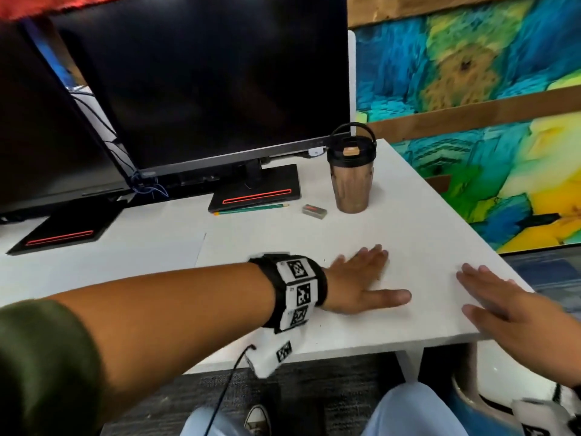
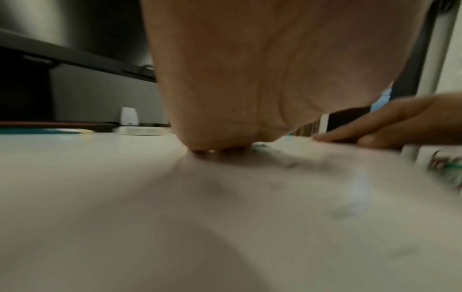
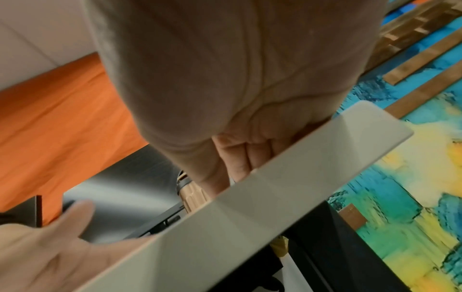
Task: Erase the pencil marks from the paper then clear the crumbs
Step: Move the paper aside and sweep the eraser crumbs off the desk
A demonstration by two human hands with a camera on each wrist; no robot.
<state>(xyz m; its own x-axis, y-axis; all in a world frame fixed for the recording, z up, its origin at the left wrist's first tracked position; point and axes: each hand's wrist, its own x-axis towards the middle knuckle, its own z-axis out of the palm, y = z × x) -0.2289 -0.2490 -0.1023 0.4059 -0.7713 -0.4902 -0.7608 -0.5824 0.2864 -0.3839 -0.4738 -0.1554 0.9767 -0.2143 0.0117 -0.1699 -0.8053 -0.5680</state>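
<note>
My left hand (image 1: 367, 278) lies flat on the white desk (image 1: 408, 221), fingers straight and thumb spread. In the left wrist view its palm (image 2: 250, 79) presses on the desk, with blurred dark specks of crumbs (image 2: 287, 164) beside it. My right hand (image 1: 509, 306) hovers open at the desk's front right corner, fingers over the top and palm past the edge (image 3: 250, 207). The white paper (image 1: 125, 256) lies left of my left wrist. The eraser (image 1: 314, 211) and green pencil (image 1: 251, 208) rest far back, untouched.
A copper tumbler (image 1: 351, 177) with a black lid stands behind the hands, right of the eraser. Two dark monitors (image 1: 204, 83) on black bases (image 1: 254, 191) fill the back left. The desk ends close to my right hand, with the floor below.
</note>
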